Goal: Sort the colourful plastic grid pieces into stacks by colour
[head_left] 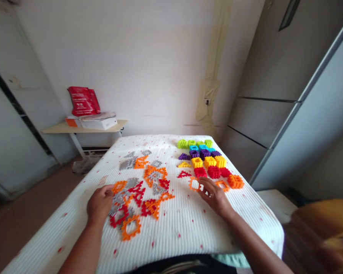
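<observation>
An orange square-holed interlocking toy tile (192, 184) is pinched in my right hand (213, 194), just in front of the red tiles. My left hand (100, 201) is at the left edge of a loose pile, its fingers curled against an orange tile (119, 186); whether they grip it is hidden. Grey tiles (118, 202), red tiles (137, 192) and orange tiles (131, 227) overlap in that pile. Right of my right hand lie another orange tile (223, 185) and an orange stack (236, 181).
Rows of sorted stacks run along the bed's right side: red (214, 172), yellow (210, 162), purple (205, 153), blue (193, 147) and green (183, 144). A side table (55, 128) bears a white box (98, 121) and a red bag (82, 101). A grey fridge (263, 76) stands at right.
</observation>
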{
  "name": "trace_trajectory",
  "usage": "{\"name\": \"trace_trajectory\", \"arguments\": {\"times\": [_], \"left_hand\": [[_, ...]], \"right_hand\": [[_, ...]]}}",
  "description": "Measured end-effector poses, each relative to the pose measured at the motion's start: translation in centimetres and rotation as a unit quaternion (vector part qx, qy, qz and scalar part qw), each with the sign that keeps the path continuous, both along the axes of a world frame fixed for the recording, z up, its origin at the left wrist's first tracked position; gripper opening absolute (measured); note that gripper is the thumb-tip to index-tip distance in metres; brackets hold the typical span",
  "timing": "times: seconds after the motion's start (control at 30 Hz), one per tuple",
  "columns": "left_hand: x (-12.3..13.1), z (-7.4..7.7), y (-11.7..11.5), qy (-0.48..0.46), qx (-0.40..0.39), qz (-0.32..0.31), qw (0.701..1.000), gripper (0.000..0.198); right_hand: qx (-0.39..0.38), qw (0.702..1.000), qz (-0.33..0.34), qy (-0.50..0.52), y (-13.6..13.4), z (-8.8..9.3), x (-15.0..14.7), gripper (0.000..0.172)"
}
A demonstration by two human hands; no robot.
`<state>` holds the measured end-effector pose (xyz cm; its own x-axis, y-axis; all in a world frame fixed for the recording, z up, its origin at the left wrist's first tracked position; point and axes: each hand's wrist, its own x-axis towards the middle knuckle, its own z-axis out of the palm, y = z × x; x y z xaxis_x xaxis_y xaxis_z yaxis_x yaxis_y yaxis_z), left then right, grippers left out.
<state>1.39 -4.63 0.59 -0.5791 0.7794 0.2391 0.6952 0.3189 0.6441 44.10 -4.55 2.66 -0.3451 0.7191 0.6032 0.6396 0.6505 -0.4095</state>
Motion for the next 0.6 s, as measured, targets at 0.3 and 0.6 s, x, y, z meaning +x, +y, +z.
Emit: {"name": "trace_trajectory", "arguments": {"times": [0.3,0.6], "left_hand": [[-0.3,-0.1,0.2,0.014,-0.032,-0.006,0.999,0.025],[0.1,0.7,-0.1,0.018,-0.079,0.000,0.997,0.030]], "right_hand": [[-0.019,0.981,-0.155,-0.116,-0.4,-1.1,8.8,0.032],[-0.061,0.927,-0.316,-0.194,-2.1,0.5,5.9,0.026]]}}
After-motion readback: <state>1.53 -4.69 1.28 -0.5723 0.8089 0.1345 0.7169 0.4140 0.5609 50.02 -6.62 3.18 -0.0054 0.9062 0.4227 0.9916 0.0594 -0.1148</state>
